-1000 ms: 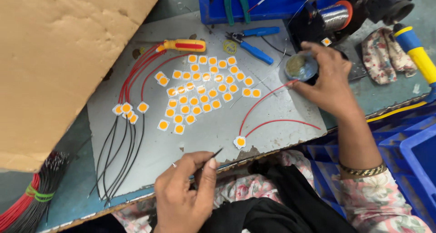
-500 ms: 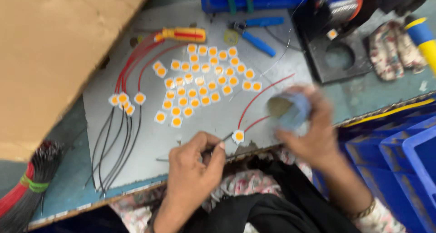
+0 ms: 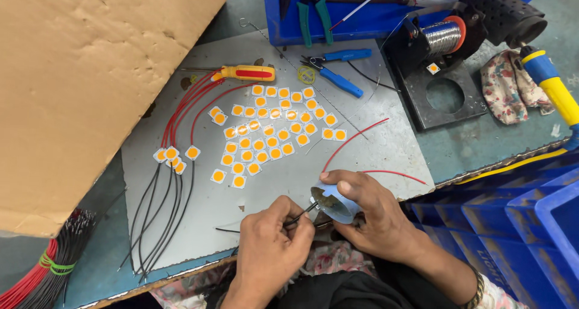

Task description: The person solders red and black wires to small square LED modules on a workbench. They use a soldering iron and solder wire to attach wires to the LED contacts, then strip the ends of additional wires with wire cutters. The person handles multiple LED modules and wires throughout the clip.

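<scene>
Grey sheet metal forms the work surface [image 3: 362, 152], laid on a blue-green worktop [image 3: 500, 140]. A small round tin [image 3: 333, 201] is gripped in the right hand [image 3: 374, 215], fingers curled round its wall, and is tilted toward the left hand so that its open mouth can be reached. A thin dark tool, seemingly tweezers [image 3: 297, 217], is pinched between the fingers of the left hand [image 3: 268, 249], its tip being set at the tin's mouth. Both hands are kept close together at the near edge of the sheet, just above the lap.

Small square orange-centred chips [image 3: 274, 131] are spread in loose rows at the middle of the sheet, within easy reach. A few wired chips [image 3: 172, 155] are set apart to the left, their red and black leads fanned out. A loose red wire [image 3: 356, 141] is left beside the right hand. Farther back are laid a yellow screwdriver [image 3: 247, 73], blue-handled pliers [image 3: 338, 80] and a solder spool on a black stand [image 3: 443, 37]. A cardboard sheet [image 3: 78, 86] is leant at the left, blue crates [image 3: 518, 224] are stacked at the right.
</scene>
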